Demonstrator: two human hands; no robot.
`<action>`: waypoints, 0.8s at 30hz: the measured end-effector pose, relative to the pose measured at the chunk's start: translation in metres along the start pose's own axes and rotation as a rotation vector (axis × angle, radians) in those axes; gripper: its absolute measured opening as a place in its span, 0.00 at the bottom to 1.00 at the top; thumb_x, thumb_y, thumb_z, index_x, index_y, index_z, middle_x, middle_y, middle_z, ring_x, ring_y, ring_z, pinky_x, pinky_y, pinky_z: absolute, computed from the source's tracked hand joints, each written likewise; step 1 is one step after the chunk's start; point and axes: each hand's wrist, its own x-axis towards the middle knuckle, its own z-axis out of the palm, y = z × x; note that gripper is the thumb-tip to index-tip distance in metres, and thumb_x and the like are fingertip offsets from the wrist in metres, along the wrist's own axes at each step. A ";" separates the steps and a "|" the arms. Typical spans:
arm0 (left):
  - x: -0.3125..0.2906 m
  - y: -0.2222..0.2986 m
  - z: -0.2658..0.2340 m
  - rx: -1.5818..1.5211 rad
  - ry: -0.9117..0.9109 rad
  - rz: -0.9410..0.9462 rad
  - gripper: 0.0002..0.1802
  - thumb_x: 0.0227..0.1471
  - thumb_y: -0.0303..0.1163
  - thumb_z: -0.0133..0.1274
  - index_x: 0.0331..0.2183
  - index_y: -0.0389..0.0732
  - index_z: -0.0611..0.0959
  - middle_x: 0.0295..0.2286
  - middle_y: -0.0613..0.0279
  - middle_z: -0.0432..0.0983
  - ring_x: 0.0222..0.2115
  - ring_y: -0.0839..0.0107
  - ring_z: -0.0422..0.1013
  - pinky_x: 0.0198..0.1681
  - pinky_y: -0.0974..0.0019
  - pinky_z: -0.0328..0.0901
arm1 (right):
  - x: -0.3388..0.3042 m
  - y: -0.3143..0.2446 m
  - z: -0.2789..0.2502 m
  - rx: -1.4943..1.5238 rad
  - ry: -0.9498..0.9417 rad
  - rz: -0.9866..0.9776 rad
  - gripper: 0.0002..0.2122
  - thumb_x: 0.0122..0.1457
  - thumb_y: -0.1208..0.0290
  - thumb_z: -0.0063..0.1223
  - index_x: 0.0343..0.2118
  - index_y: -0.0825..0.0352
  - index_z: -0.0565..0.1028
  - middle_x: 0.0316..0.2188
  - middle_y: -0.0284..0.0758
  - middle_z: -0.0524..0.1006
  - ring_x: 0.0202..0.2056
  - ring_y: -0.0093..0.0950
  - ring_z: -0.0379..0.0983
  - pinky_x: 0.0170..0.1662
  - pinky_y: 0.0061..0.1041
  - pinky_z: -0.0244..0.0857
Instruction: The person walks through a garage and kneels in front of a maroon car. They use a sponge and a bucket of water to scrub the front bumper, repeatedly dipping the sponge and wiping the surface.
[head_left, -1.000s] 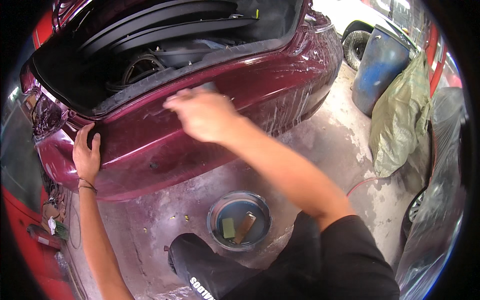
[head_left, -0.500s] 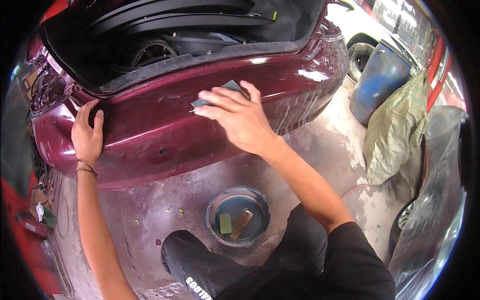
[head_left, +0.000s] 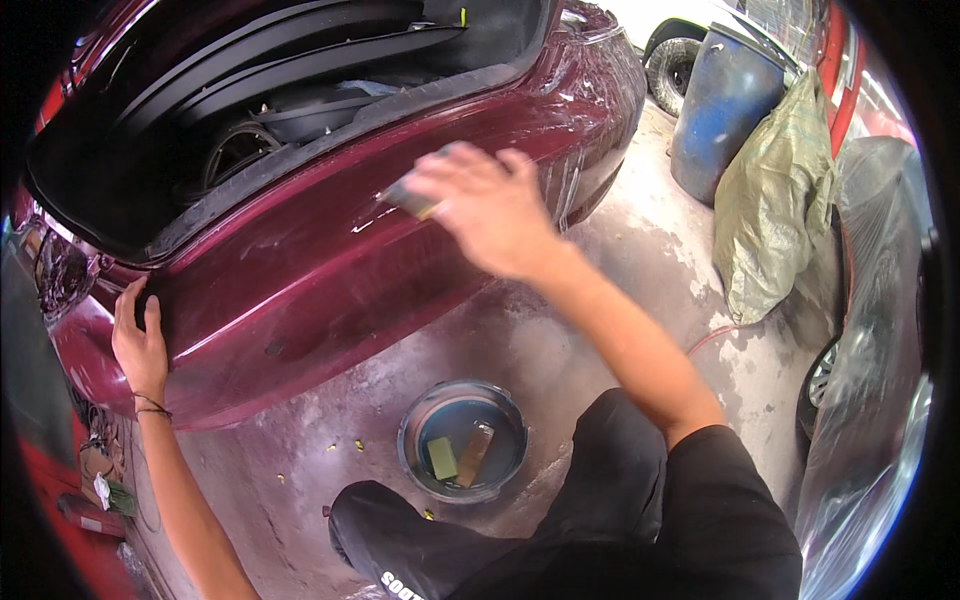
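Observation:
The maroon rear bumper (head_left: 330, 265) of a car spans the view below an open trunk, its surface wet or glossy in streaks. My right hand (head_left: 485, 205), blurred by motion, is closed on a dark grey sanding block (head_left: 408, 200) with a yellowish edge. The block lies against the bumper's upper face, partly covered by my fingers. At the bumper's left end, my left hand (head_left: 140, 345) rests on the panel with its fingers stretched and thumb apart, holding nothing.
A round dark basin (head_left: 405, 455) of water stands on the floor by my knees, with a green block (head_left: 442, 458) and a brown block (head_left: 474, 455) in it. Right of the car are a blue barrel (head_left: 725, 110), a woven sack (head_left: 775, 220) and plastic sheeting (head_left: 870, 330).
The view has turned, so the car appears more slanted and the barrel and sack sit further left. My right hand has swept along the bumper with the sanding block. My left hand stays at the bumper's end.

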 end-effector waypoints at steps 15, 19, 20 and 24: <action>0.001 -0.006 0.016 0.031 -0.052 -0.002 0.20 0.67 0.34 0.52 0.57 0.39 0.81 0.55 0.52 0.79 0.58 0.52 0.74 0.63 0.56 0.65 | -0.035 0.041 -0.007 0.129 0.111 0.060 0.19 0.71 0.58 0.47 0.63 0.48 0.76 0.65 0.23 0.76 0.69 0.26 0.65 0.67 0.50 0.44; 0.003 0.000 0.013 0.031 -0.027 -0.009 0.20 0.66 0.34 0.52 0.57 0.39 0.81 0.54 0.52 0.80 0.57 0.51 0.74 0.63 0.56 0.65 | -0.037 0.176 -0.021 -0.072 0.171 0.457 0.23 0.76 0.54 0.35 0.63 0.56 0.76 0.64 0.35 0.76 0.69 0.31 0.65 0.68 0.60 0.44; 0.006 0.004 0.015 0.020 -0.026 -0.013 0.20 0.66 0.34 0.52 0.57 0.39 0.81 0.54 0.52 0.80 0.57 0.51 0.74 0.62 0.56 0.65 | -0.035 0.180 -0.020 -0.022 0.205 0.533 0.23 0.76 0.54 0.35 0.62 0.59 0.77 0.64 0.37 0.76 0.69 0.32 0.65 0.68 0.60 0.46; 0.001 0.004 0.011 0.040 -0.034 -0.042 0.20 0.66 0.35 0.53 0.56 0.39 0.82 0.54 0.52 0.80 0.57 0.51 0.74 0.62 0.55 0.65 | -0.001 0.026 0.005 -0.115 0.233 0.358 0.14 0.67 0.64 0.45 0.45 0.56 0.83 0.50 0.28 0.83 0.60 0.32 0.73 0.58 0.52 0.55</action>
